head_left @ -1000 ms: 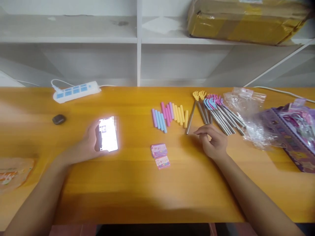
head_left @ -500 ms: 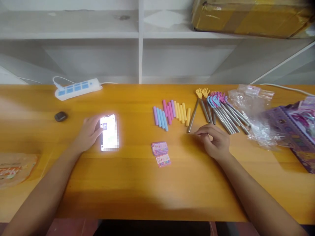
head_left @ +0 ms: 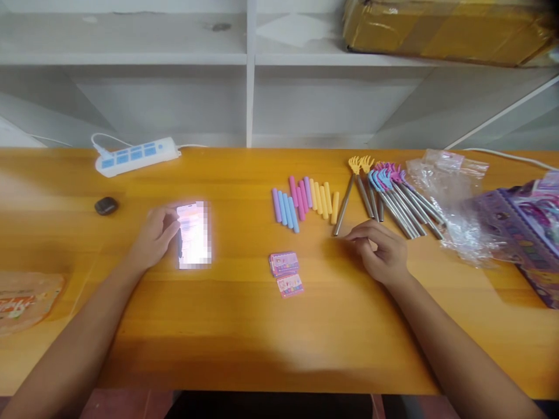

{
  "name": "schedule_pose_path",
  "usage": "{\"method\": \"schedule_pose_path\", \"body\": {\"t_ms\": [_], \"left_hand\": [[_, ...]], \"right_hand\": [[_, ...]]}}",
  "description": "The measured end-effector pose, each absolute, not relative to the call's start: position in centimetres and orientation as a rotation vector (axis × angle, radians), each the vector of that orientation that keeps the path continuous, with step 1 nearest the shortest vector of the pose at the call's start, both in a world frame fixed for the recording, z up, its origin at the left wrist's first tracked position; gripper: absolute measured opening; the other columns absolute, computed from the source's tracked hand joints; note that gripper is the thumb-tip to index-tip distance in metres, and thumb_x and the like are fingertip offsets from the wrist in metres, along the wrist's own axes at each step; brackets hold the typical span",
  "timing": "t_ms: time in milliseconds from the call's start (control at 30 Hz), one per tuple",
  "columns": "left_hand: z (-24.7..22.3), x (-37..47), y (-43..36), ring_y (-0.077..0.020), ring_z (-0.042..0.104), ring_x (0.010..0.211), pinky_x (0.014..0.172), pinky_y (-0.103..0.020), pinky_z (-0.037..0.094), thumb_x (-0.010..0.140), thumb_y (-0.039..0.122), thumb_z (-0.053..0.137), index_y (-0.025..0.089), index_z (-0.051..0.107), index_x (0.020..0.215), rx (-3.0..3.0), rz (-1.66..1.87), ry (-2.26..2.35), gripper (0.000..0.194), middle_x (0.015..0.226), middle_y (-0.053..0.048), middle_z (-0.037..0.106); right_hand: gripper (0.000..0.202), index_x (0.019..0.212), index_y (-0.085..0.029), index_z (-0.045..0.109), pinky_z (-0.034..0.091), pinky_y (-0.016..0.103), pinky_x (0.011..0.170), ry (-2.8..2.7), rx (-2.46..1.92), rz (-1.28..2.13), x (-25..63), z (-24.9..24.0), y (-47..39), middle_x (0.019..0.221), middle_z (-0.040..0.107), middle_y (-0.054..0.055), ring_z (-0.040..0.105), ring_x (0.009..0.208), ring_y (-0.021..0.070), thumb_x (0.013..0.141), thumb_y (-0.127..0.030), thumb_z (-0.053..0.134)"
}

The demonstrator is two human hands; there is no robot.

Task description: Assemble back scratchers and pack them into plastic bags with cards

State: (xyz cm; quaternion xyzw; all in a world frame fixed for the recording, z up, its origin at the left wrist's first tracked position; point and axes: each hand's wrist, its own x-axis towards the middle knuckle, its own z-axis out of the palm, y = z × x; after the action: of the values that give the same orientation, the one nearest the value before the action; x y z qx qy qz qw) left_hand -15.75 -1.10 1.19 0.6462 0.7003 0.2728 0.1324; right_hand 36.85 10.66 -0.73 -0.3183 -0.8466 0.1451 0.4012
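On the bench, the phone is touched by the left hand, perhaps for steadiness; whether it is gripped cannot be told. Nothing is visibly held by the loosely curled right hand near the back scratchers.

A small packing or sorting workspace, it seems — a wooden tabletop against white shelving, with a taped carton, clear plastic bags, small printed cards and back scratchers grouped by the right far corner.
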Motion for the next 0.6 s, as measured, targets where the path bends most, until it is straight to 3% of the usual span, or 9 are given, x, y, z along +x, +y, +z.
{"method": "schedule_pose_path", "body": {"t_ms": [367,600], "left_hand": [[1.44,-15.67,-0.88,-0.0330,0.046,0.145,0.123,-0.057,0.030,0.109,0.043,0.037,0.030,0.064,0.138,2.110,0.583,1.960,0.041,0.157,-0.008,0.053],[1.98,-15.14,-1.14,-0.0353,0.043,0.144,0.124,-0.061,0.031,0.109,0.044,0.039,0.031,0.066,0.137,2.101,0.513,1.944,0.041,0.159,-0.008,0.047]], "right_hand": [[0.027,0.092,-0.022,0.071,0.052,0.032,0.072,-2.145,-0.831,0.390,36.90,-0.80,10.63,0.091,0.069,0.004,0.067,0.080,0.0168,0.090,-0.003,0.053],[0.028,0.093,-0.022,0.071,0.053,0.031,0.074,-2.147,-0.828,0.392,36.87,-0.81,10.62,0.091,0.069,0.003,0.068,0.083,0.0165,0.089,-0.001,0.053]]}}
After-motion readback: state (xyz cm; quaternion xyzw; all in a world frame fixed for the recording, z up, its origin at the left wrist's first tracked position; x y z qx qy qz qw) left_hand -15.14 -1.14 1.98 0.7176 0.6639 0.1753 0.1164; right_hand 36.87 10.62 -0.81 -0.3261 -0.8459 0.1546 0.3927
